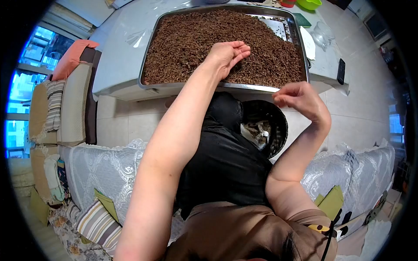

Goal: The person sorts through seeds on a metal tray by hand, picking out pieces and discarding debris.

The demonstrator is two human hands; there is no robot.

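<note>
A large metal tray [143, 75] on the table is heaped with small brown, dried bits [187, 39]. My left hand [229, 55] is over the middle of the heap, near its front, palm turned partly up with the fingers curled together; anything between them is too small to make out. Off the tray's front right corner, my right hand [300, 99] hangs above the side of a black bin [281, 126], thumb and fingertips pinched together. What that pinch holds, if anything, is hidden. Some light-coloured scraps lie inside the bin.
Right of the tray on the table [115, 65] are a clear glass vessel [322, 35], a white paper [307, 43] and a black remote [341, 71]. A green bowl [310, 3] stands at the back. The lace-covered sofa [104, 165] runs along both sides of my lap.
</note>
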